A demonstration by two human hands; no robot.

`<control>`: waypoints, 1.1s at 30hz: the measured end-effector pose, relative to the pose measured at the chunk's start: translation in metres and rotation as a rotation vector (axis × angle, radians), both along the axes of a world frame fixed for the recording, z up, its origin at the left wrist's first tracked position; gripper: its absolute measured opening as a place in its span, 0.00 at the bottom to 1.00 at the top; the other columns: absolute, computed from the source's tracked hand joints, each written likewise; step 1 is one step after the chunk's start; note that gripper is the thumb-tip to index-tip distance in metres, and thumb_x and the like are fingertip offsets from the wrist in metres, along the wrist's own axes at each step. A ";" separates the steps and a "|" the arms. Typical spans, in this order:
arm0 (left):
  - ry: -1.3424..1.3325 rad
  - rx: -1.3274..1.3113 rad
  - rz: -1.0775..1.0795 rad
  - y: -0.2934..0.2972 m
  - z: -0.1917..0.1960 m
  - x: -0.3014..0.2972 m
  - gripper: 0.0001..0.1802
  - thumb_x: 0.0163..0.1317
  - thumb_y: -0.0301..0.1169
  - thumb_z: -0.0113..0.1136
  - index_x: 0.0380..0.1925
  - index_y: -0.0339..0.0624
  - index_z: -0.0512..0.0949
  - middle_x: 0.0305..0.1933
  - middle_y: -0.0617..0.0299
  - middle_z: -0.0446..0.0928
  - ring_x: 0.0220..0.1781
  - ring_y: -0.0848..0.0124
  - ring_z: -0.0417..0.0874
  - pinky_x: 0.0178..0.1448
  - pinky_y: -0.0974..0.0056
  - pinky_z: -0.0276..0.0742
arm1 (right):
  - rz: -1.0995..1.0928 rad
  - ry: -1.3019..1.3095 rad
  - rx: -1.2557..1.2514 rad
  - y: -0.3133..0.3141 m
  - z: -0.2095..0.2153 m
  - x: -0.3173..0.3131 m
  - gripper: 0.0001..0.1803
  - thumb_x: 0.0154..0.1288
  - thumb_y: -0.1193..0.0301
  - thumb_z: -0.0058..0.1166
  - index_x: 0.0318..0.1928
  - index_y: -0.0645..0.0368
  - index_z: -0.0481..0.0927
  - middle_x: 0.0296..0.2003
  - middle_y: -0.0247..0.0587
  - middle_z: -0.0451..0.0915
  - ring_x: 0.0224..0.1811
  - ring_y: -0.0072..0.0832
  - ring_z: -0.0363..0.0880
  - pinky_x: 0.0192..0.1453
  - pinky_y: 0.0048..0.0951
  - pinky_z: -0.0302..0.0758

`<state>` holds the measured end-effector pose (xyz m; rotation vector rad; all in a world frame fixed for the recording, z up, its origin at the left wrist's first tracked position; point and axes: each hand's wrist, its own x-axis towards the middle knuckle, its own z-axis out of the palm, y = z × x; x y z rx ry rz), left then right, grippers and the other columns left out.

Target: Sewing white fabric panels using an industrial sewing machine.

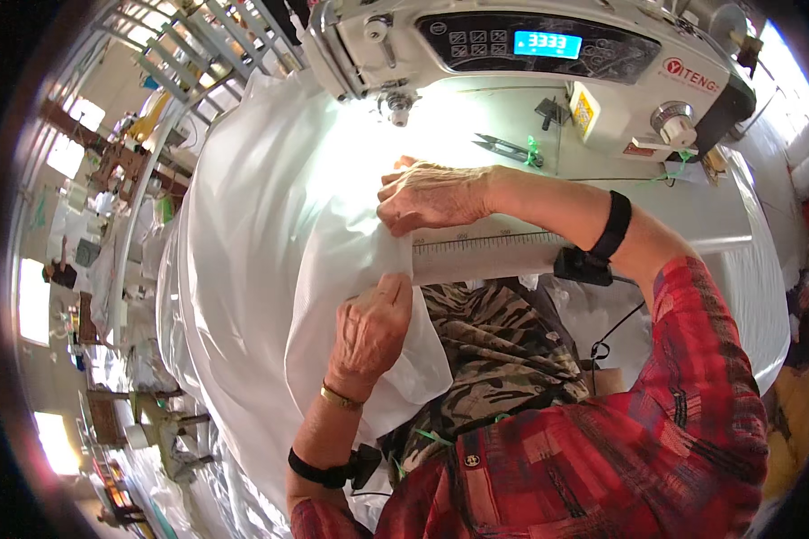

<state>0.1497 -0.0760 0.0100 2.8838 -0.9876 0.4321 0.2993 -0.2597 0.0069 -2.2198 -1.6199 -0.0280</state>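
Note:
A large sheet of white fabric (243,225) drapes over the table's left side and hangs down toward my lap. My left hand (373,328) pinches the fabric's edge near the front of the table, its fingers closed. Farther off, my right hand (431,193) has its fingers curled onto the same edge, just in front of the sewing machine's needle area. The white sewing machine (548,54) stands across the back, its lamp glaring on the cloth. The presser foot and needle area (395,108) is apart from both hands.
Thread snips (508,150) with green thread tied on lie right of the needle area, near a small black part (548,111). A ruler scale (485,241) runs along the table's front edge. Metal rails (189,54) stand at the far left, with cluttered work tables beyond.

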 end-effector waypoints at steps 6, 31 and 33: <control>-0.021 -0.113 -0.028 0.009 -0.008 0.009 0.07 0.57 0.25 0.57 0.36 0.41 0.76 0.28 0.59 0.72 0.23 0.60 0.78 0.26 0.58 0.74 | 0.006 0.184 0.000 0.002 -0.003 0.004 0.12 0.63 0.59 0.56 0.32 0.54 0.80 0.32 0.31 0.78 0.46 0.30 0.73 0.59 0.41 0.61; 0.032 -0.028 -0.209 0.016 -0.006 0.033 0.05 0.59 0.25 0.55 0.26 0.42 0.70 0.25 0.60 0.70 0.26 0.63 0.79 0.27 0.60 0.75 | -0.628 -0.216 0.139 0.006 -0.031 -0.031 0.40 0.64 0.35 0.36 0.41 0.64 0.77 0.41 0.53 0.76 0.51 0.47 0.73 0.57 0.53 0.66; 0.073 0.039 -0.196 0.016 -0.004 0.037 0.05 0.59 0.27 0.54 0.26 0.41 0.70 0.26 0.58 0.72 0.27 0.63 0.81 0.30 0.58 0.76 | -0.666 -0.254 0.127 0.008 -0.032 -0.030 0.38 0.64 0.37 0.38 0.43 0.64 0.78 0.44 0.55 0.76 0.54 0.48 0.72 0.60 0.56 0.64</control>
